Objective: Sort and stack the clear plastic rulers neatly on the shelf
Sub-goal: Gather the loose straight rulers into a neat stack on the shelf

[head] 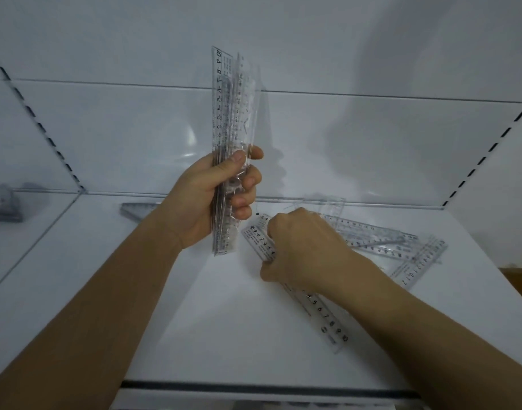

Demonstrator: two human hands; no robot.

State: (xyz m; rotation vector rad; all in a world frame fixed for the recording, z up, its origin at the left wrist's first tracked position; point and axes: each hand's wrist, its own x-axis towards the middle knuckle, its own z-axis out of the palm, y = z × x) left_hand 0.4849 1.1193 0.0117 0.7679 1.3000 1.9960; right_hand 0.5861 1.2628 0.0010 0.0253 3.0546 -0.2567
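Left hand [212,196] gripped a bundle of rulers [231,137] upright above the shelf [218,335], fingers and thumb curled round its lower part, upper ends fanned slightly apart. Right hand [301,253] was down on the nearest loose ruler [327,318], which lay diagonally on the shelf, far end toward the bundle, near end toward the front edge. Fingers appeared to pinch its edges, but the back of the hand hid the fingertips, so exact grip couldn't be confirmed.

Step in hand, as judged: picking up that ruler to add to the bundle. To do it well: lift one long edge first, since flat clear plastic on a smooth shelf is likely hard to get under; turn it parallel to the bundle, printed face matching the rest, then slide it in against the outer ruler. Square the ends by tapping the bundle on the shelf before setting down.

More loose rulers [380,241] lay crossed over each other at the right, towards the back of the shelf. One grey ruler-like piece [138,210] sat far left by the back wall, too blurred to identify.

Rulers were transparent with black numerals and fine scale marks, thin, flat, glossy; they nearly vanished against the white shelf, edges showing mainly by glare
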